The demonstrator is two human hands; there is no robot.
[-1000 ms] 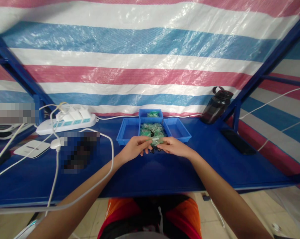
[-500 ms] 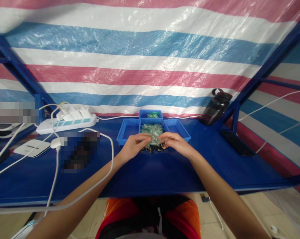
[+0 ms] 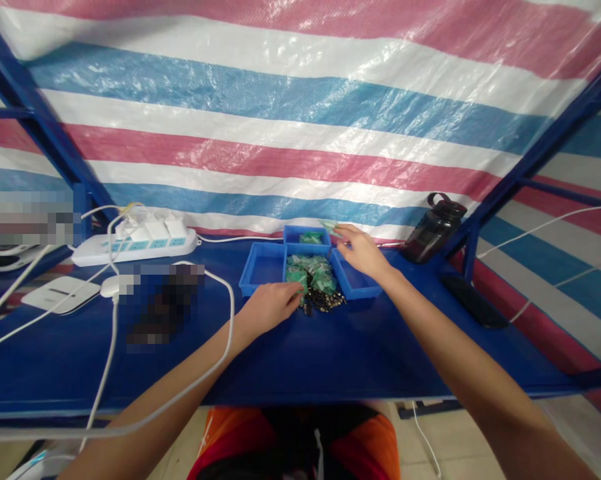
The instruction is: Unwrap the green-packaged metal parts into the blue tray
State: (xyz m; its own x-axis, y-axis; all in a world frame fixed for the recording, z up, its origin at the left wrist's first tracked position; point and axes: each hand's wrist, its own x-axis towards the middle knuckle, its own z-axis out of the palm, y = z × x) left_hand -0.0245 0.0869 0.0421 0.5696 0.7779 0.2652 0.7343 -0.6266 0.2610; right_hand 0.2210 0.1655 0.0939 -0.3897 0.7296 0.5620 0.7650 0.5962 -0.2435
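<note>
My right hand (image 3: 361,250) reaches toward the back blue tray (image 3: 305,232) and pinches a small green packet (image 3: 329,226) at the tray's right edge. My left hand (image 3: 271,304) rests on the blue table (image 3: 300,353) with its fingers closed on a green packet (image 3: 296,279) at the front of the middle tray. That middle tray is heaped with small green packets (image 3: 314,273). A pile of small dark parts (image 3: 323,303) lies just in front of it.
An empty blue tray (image 3: 262,269) sits left of the heap, another (image 3: 354,283) to its right under my right forearm. A dark water bottle (image 3: 433,227) and a black phone (image 3: 471,301) lie right. A white power strip (image 3: 134,245) and cables lie left.
My hands were together over the packet heap; the right one has lifted away toward the back tray with a packet. The left hand dropped to the front of the heap.
</note>
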